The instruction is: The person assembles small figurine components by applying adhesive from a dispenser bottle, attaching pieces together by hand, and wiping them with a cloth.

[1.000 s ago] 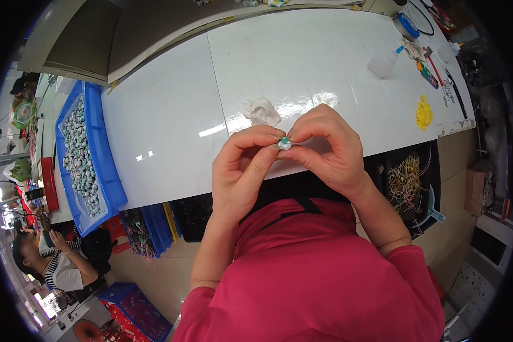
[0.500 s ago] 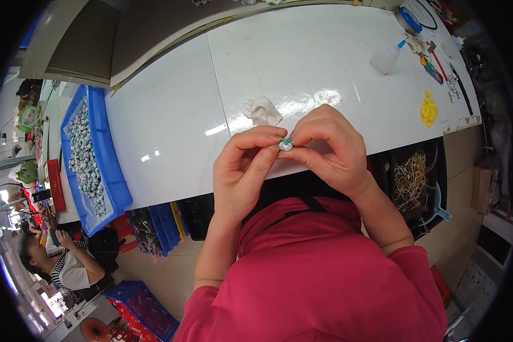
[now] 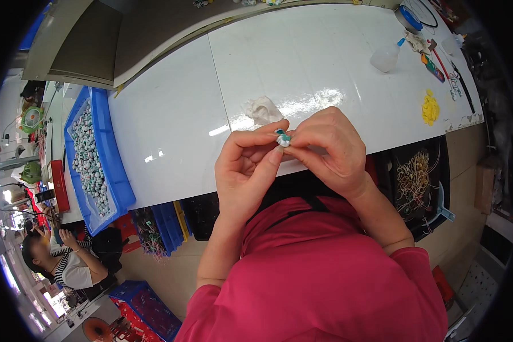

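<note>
A small white-and-green piece, rounded and soft-looking, is held up between my two hands over the table's near edge. My right hand pinches its right side between thumb and forefinger. From the left, my left hand has its thumb below the piece and its forefinger above, gripping it too. The fingertips partly cover the piece, so its exact kind cannot be made out. Just beyond the hands lies a crumpled whitish cloth or lump on the white table.
At the left stands a blue tray full of small round white-and-green pieces. A squeeze bottle, yellow bits and tools lie at the right. Below the table edge is a bin of wires. A co-worker sits far left.
My left fingers have spread slightly apart around the piece, and more of its green part shows now, sticking up between the fingertips. The right hand keeps its pinch.
</note>
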